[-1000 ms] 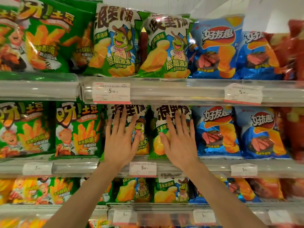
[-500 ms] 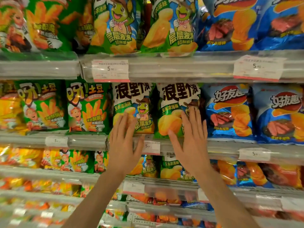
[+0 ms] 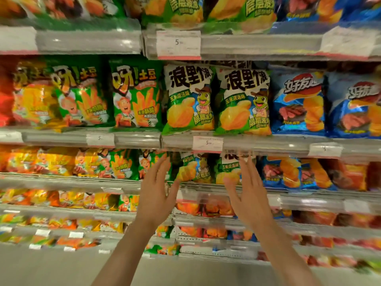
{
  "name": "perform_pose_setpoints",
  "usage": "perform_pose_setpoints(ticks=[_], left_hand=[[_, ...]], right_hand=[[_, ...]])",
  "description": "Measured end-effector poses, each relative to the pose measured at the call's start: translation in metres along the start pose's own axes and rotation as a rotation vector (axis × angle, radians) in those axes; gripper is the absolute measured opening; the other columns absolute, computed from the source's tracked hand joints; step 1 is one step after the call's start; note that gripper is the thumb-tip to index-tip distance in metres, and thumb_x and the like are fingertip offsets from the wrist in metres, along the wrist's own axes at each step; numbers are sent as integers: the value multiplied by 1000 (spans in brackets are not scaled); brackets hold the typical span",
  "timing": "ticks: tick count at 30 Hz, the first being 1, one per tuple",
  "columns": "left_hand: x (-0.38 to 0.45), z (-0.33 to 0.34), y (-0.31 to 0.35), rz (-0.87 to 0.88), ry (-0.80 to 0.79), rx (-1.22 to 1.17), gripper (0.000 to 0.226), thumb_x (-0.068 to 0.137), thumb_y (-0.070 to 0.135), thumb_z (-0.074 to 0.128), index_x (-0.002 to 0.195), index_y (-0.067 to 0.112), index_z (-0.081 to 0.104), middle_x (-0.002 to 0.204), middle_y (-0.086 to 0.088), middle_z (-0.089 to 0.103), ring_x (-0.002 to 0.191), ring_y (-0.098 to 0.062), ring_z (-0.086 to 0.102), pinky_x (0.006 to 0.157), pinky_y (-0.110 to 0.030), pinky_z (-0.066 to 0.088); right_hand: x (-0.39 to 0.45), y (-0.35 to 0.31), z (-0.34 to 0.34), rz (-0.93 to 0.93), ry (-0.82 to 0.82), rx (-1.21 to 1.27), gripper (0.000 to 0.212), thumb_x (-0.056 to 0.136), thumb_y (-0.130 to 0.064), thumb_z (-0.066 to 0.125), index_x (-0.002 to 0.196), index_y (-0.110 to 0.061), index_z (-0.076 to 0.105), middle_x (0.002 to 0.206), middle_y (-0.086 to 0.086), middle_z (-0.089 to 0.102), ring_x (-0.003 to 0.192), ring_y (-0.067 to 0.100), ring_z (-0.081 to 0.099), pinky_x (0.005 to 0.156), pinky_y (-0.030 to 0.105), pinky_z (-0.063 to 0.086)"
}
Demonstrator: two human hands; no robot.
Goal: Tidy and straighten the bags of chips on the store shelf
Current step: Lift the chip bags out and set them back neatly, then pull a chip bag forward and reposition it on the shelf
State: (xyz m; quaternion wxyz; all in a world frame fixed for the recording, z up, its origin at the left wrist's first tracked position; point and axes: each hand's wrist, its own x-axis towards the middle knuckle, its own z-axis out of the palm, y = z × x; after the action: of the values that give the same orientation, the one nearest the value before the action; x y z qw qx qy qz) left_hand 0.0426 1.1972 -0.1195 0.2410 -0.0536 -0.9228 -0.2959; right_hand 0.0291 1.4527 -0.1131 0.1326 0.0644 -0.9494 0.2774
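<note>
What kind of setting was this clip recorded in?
Most likely a supermarket snack aisle. Tiered shelves hold rows of identical chip bags, price tags are clipped to the shelf rails, and both open hands reach toward the stock.

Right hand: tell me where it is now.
In the head view, the right hand is open right of centre, in front of a green frog bag on the lower shelf, just below the price tag, beside the left hand.

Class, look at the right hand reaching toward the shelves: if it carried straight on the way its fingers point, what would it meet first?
Probably the frog bag behind the right hand's fingertips, below the price tag; blur leaves depth unclear.
</note>
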Motion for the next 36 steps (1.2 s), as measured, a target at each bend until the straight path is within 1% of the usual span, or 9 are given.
perform_pose_setpoints(ticks=[4, 8, 12, 15, 19, 23, 26, 31, 36], left_hand=[[-43, -47, -43, -74, -68, -78, 59, 100, 48, 48, 154, 31, 30, 153, 0, 40, 132, -27, 48, 106, -41, 43], [-87, -105, -105, -153, -93, -80, 61, 98, 43, 53, 153, 26, 34, 143, -4, 47, 128, -27, 50, 99, -43, 48], [-126, -158, -160, -254, -78, -52, 62, 96, 40, 58, 152, 26, 35, 142, -6, 49, 119, -28, 58, 88, -44, 53], [-137, -190, -197, -308, -48, -75, 62, 95, 39, 60, 150, 25, 37, 142, -6, 52, 114, -27, 62, 84, -44, 54], [-134, -213, -234, -343, -25, -81, 60, 96, 40, 59, 150, 26, 37, 141, 0, 52, 110, -20, 62, 81, -42, 54], [-113, -225, -262, -366, -20, -72, 58, 96, 42, 57, 149, 28, 38, 140, -2, 53, 110, -17, 61, 85, -41, 55], [-92, -236, -284, -374, -38, -43, 58, 96, 44, 57, 148, 27, 38, 142, -2, 51, 116, -18, 59, 88, -44, 55], [-50, -255, -317, -329, -30, 20, 56, 97, 40, 58, 148, 28, 39, 130, 4, 56, 111, -16, 58, 85, -40, 53], [-24, -269, -350, -260, -63, 18, 51, 97, 38, 57, 146, 31, 42, 132, 7, 56, 108, -14, 61, 81, -34, 53]], right_hand=[[-49, -33, 22, 137, -35, 35, 79, 95, -70, 24, 160, -30, 3, 168, -4, 8, 154, 18, 13, 123, 46, 22], [-98, -86, 55, 233, -9, 140, 76, 94, -70, 32, 155, -24, 30, 159, -1, 35, 145, 22, 34, 116, 43, 35], [-119, -135, 91, 262, -92, 141, 75, 94, -66, 37, 154, -22, 32, 160, 1, 34, 147, 22, 32, 117, 39, 30], [-121, -169, 112, 275, -98, 146, 67, 98, -57, 44, 153, -22, 34, 158, 2, 38, 142, 24, 40, 113, 43, 36], [-110, -197, 142, 267, -121, 59, 71, 92, -71, 36, 148, -26, 38, 130, 10, 64, 118, 26, 61, 99, 42, 49], [-83, -218, 178, 223, -107, 68, 71, 94, -68, 35, 144, -20, 48, 145, 6, 53, 134, 22, 48, 107, 42, 45], [-62, -238, 200, 224, -131, 142, 78, 91, -77, 30, 142, -21, 47, 140, 7, 55, 125, 22, 54, 99, 47, 50], [-27, -273, 229, 275, -82, 194, 65, 95, -60, 46, 144, -18, 44, 143, 7, 54, 122, 23, 58, 101, 39, 47], [-7, -306, 252, 269, -105, 150, 73, 91, -69, 34, 144, -19, 43, 142, 6, 53, 123, 22, 57, 100, 38, 48]])
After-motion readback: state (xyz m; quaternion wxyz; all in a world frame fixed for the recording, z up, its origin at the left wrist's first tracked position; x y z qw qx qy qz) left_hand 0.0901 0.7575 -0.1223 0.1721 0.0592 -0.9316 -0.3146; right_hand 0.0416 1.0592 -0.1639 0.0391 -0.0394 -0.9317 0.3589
